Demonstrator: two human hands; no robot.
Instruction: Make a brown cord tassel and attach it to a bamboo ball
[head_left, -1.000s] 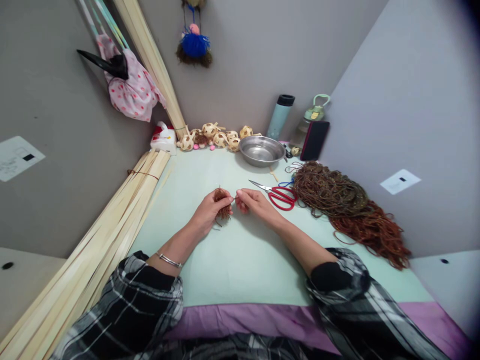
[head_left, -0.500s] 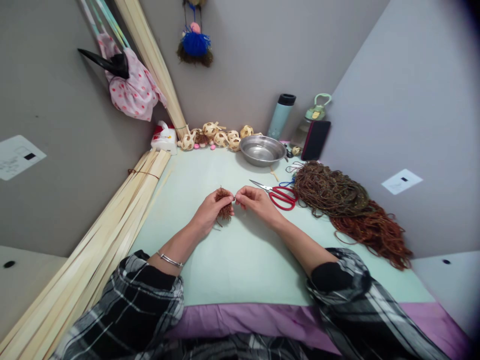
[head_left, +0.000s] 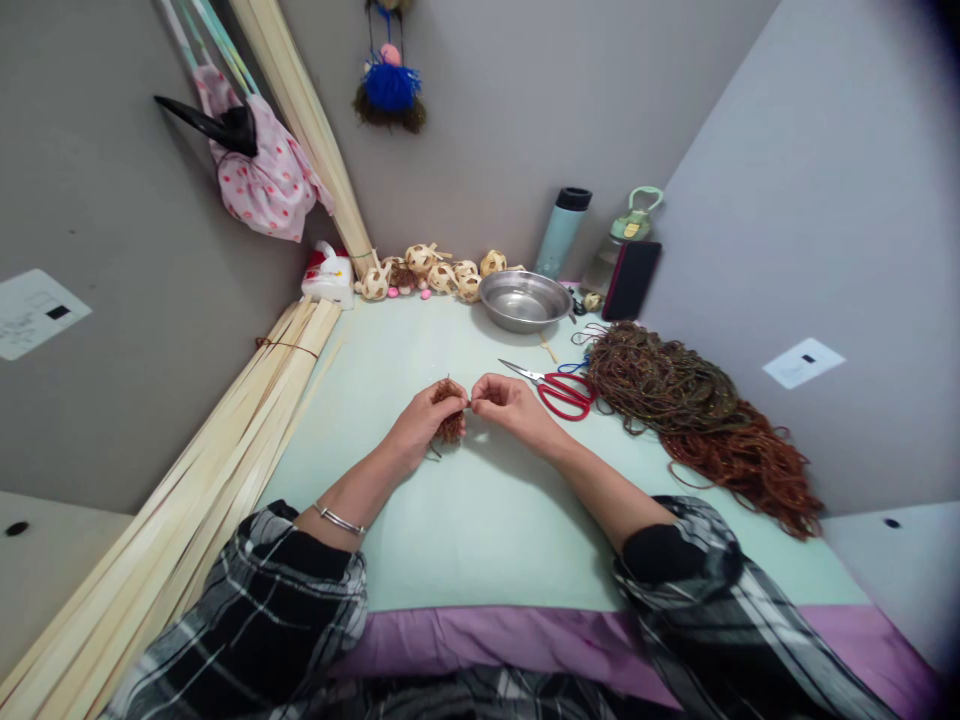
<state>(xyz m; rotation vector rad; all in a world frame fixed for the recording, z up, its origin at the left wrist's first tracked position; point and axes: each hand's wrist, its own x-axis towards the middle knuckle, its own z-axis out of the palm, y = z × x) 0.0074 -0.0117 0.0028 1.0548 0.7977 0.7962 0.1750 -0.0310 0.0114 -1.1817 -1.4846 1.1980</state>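
My left hand (head_left: 417, 430) is closed around a small brown tuft of cord (head_left: 451, 418), held just above the pale green table top (head_left: 465, 510). My right hand (head_left: 510, 405) pinches something thin at the tuft's right side, fingertips touching those of the left hand; what it pinches is too small to make out. Red-handled scissors (head_left: 559, 392) lie on the table just right of my right hand.
A big heap of brown and rust cord (head_left: 697, 415) fills the right side. A steel bowl (head_left: 524, 300), a flask (head_left: 562, 233), a bottle (head_left: 626, 240), a dark phone (head_left: 631, 281) and woven balls (head_left: 439, 273) stand at the back. Bundled pale strips (head_left: 217, 460) lie along the left edge.
My hands have drawn slightly closer together around the tuft. Nothing else on the table has moved.
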